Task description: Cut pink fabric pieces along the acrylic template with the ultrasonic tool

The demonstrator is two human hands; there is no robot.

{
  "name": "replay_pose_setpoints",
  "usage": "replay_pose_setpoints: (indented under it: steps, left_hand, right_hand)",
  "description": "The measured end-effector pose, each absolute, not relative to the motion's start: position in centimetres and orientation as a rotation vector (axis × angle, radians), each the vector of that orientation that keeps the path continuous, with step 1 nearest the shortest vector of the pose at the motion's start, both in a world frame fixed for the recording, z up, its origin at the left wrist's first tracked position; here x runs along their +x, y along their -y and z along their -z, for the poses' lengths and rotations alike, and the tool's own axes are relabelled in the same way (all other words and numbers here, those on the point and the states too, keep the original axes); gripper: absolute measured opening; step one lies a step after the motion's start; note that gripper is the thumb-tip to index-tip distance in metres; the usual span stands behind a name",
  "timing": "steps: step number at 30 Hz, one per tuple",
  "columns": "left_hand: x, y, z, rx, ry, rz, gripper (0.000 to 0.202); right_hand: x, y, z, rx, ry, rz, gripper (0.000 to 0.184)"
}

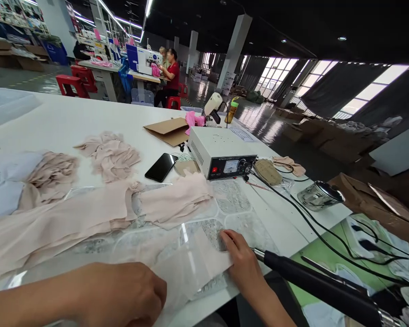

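A thin pale beige fabric piece [204, 256] lies at the table's near edge, with a clear plastic sheet [187, 284] about it. My right hand [243, 261] has its fingers bent together at the fabric's right edge, pinching it. My left hand [122, 293] is curled low over the near side of the sheet; its fingertips are hidden beneath it. A black-handled tool [320, 279] with a metal tip reaches in from the right, its tip ending behind my right hand. Beige fabric strips [177, 197] and a longer beige fabric stack [61, 225] lie beyond.
A white control box [221, 152] with a dial stands behind, its black cable [303, 211] running right. Nearby are a black phone [161, 167], folded cardboard [167, 129], a glass jar [318, 195] and a heap of beige fabric [111, 154]. A person [172, 75] sits at a far sewing machine.
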State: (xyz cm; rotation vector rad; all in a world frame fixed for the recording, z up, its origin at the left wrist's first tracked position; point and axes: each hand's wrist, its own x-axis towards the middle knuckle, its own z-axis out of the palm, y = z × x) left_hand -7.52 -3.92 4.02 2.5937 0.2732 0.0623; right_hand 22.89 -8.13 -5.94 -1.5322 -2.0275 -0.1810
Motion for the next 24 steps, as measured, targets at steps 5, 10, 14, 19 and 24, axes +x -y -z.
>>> replay_pose_setpoints:
  steps: [5,10,14,19,24]
  left_hand:
    - [-2.6,1.8,-3.7,2.584,-0.191,-0.175,0.017]
    - [0.6,-0.7,0.0,2.714,-0.08,-0.259,0.037]
    - [-0.1,-1.6,0.9,2.787,-0.094,-0.207,0.039]
    - [-0.6,-1.7,-0.6,2.846,-0.121,-0.131,0.034]
    - [1.9,-1.7,-0.5,2.828,0.002,-0.299,0.033]
  right_hand:
    - [23.3,7.1,5.9,-1.629,1.948,0.131,0.078]
    - [23.8,6.4,5.8,-1.661,1.85,0.121,0.072]
    - [25.0,6.1,5.6,-1.657,1.756,0.173,0.057]
    - [26.2,6.9,4.2,-1.606,1.678,0.198,0.033]
    - [26.0,8.4,3.2,-1.532,1.749,0.069,0.023]
